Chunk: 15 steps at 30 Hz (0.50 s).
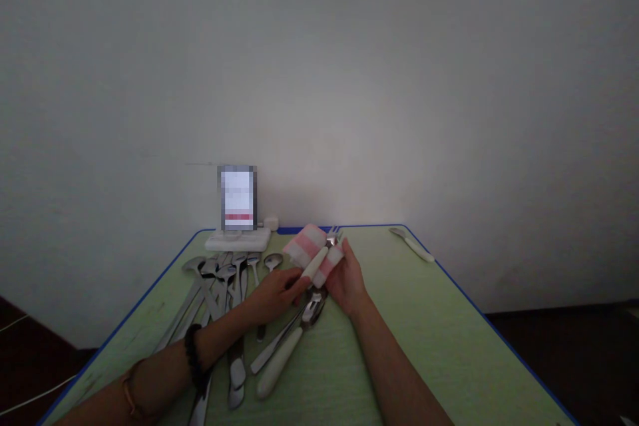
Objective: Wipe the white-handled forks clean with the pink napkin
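Note:
My left hand (273, 293) pinches the white handle of a fork (319, 258), whose metal tines point up and away. My right hand (347, 283) holds a pink-and-white striped cloth (310, 247) wrapped around the fork near its head. Both hands hover above the middle of a light green table (424, 346). Right under them lie a white-handled utensil (282, 359) and a metal one (279, 343).
Several metal spoons and knives (219, 286) are spread over the table's left side. A white-handled utensil (412, 244) lies alone at the far right corner. A small stand with a blurred screen (238, 198) sits on a white base at the far edge, against the wall.

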### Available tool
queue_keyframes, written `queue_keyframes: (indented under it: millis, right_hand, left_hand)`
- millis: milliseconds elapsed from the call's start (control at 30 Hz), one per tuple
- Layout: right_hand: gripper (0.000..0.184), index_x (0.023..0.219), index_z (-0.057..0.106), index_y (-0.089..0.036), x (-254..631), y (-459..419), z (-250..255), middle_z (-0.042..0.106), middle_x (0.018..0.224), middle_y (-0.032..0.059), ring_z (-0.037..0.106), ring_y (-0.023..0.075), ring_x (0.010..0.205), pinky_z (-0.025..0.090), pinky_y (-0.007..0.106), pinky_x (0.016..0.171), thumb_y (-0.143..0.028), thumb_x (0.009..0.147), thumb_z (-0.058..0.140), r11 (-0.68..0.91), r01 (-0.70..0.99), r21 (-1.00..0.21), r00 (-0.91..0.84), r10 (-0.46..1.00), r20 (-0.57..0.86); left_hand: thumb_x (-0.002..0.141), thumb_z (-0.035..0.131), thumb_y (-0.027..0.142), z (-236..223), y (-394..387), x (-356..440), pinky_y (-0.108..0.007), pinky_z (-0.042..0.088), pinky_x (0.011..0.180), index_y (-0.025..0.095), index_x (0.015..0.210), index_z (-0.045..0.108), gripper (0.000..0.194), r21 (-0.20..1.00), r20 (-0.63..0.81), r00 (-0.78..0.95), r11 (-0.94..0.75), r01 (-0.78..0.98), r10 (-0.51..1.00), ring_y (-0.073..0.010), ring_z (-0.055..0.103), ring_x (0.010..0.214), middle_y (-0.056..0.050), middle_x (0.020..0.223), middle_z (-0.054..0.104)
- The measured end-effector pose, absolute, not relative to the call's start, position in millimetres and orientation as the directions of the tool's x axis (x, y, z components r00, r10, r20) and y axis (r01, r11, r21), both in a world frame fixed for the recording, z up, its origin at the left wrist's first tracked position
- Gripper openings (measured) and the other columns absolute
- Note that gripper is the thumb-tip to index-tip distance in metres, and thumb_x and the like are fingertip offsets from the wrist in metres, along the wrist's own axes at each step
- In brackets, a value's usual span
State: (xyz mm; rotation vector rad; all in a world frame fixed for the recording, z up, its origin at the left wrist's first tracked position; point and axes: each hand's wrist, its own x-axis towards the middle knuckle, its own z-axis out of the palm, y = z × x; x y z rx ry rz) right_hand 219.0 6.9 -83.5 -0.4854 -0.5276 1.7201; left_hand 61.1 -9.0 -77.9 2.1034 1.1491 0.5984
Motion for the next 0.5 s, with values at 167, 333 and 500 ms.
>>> queue_keyframes:
  millis: [167, 333, 500]
  right_hand:
    - [0.020, 0.084, 0.065, -0.018, 226, 12, -90, 0.072, 0.076, 0.0009, 0.067, 0.0172, 0.080, 0.051, 0.031, 0.082, -0.031, 0.069, 0.070, -0.005, -0.778, -0.628, 0.019, 0.999, -0.032]
    - [0.023, 0.085, 0.065, -0.015, 223, 12, -93, 0.072, 0.078, 0.0035, 0.066, 0.0161, 0.073, 0.053, 0.028, 0.073, -0.027, 0.067, 0.073, 0.016, -0.740, -0.673, 0.033, 0.999, -0.012]
    - [0.028, 0.085, 0.066, -0.014, 219, 8, -94, 0.071, 0.074, 0.0032, 0.064, 0.0154, 0.068, 0.051, 0.026, 0.065, -0.029, 0.064, 0.075, -0.012, -0.666, -0.746, -0.035, 0.999, 0.015]
  left_hand:
    - [0.088, 0.037, 0.041, -76, -10, 61, -0.024, 0.032, 0.054, 0.018, 0.062, 0.050, 0.037, 0.689, 0.069, 0.488, -0.395, 0.607, 0.870, -0.0138, 0.048, 0.054, 0.002, 0.055, 0.052]
    - [0.089, 0.038, 0.032, -82, -9, 59, -0.026, 0.040, 0.065, 0.018, 0.102, 0.049, 0.023, 0.795, 0.113, 0.491, -0.375, 0.477, 0.864, -0.0156, 0.057, 0.066, 0.000, 0.073, 0.065]
    - [0.086, 0.044, 0.035, -90, -5, 59, -0.027, 0.043, 0.063, 0.020, 0.108, 0.038, 0.027, 0.862, 0.097, 0.459, -0.305, 0.405, 0.883, -0.0166, 0.061, 0.067, 0.000, 0.078, 0.067]
